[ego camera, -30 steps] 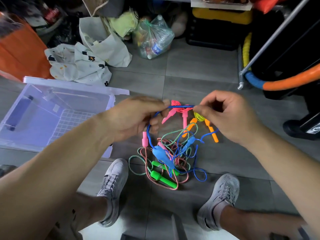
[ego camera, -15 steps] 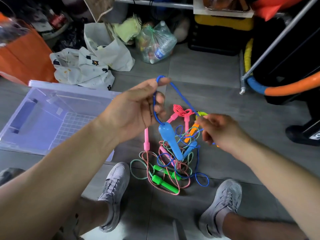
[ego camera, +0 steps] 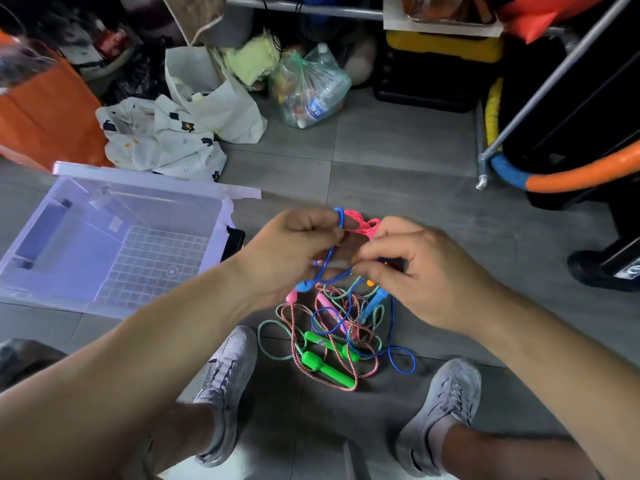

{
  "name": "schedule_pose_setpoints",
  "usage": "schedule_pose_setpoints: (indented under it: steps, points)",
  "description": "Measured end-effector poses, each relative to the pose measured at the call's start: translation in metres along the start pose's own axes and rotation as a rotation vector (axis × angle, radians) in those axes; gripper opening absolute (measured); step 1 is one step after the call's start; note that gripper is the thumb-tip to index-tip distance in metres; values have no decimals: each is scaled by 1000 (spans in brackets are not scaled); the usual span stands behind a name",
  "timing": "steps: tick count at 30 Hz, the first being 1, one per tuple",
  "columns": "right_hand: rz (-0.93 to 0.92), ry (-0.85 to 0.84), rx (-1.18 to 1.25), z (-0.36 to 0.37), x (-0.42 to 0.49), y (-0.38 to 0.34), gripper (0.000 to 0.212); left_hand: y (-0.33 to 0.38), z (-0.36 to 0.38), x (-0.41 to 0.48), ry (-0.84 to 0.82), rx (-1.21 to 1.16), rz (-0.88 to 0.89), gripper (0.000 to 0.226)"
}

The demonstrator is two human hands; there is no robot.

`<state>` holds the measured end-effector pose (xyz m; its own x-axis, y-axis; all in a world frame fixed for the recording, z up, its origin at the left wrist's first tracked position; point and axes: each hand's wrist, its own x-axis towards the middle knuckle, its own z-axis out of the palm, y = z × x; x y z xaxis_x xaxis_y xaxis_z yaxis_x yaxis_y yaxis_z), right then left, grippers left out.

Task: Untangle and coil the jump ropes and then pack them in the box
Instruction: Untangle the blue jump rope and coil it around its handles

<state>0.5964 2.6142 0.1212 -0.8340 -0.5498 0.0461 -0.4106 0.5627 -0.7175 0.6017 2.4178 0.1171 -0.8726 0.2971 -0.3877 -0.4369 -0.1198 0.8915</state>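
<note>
Blue jump rope (ego camera: 340, 216), pinched by curled fingers of left hand (ego camera: 291, 251) and right hand (ego camera: 426, 271) — box (ego camera: 138, 174) rim just left

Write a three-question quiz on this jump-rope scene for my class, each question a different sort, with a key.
1. True or false: the clear box already holds a coiled rope.
2. Which colour of rope loops over a finger of the left hand? A. blue B. yellow C. white
3. Fill in: the green handles lie on the floor between the person's two ____.
Key: 1. False, no rope is in it. 2. A, the blue rope. 3. shoes.
</note>
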Motion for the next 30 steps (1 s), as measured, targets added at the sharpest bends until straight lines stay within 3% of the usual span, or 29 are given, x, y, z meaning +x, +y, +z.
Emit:
schedule_pose_setpoints:
  steps: [5, 10, 12, 15, 20, 26, 30]
  points:
    - [-24, 144, 35, -22, 4, -5, 17, -2, 5, -5, -176, -4, -152, 30]
    - [39, -10, 210, -45, 5, 7, 26, -3, 1, -7, -365, -27, -248, 41]
    - [57, -56, 113, -51, 3, 18, 29, -2, 0, -8, -402, -11, -250, 40]
    - [128, -13, -69, -56, 1, 25, 15, 0, -1, -7, -371, 29, -250, 39]
    - [143, 275, -375, -52, 4, 19, 59, 0, -2, -9, -415, -27, -321, 40]
    - [91, 419, -204, -38, 7, 17, 57, 7, -6, -10, -590, -108, -298, 45]
    - [65, 406, -47, -34, 8, 18, 37, 3, -3, -11, -576, -152, -271, 41]
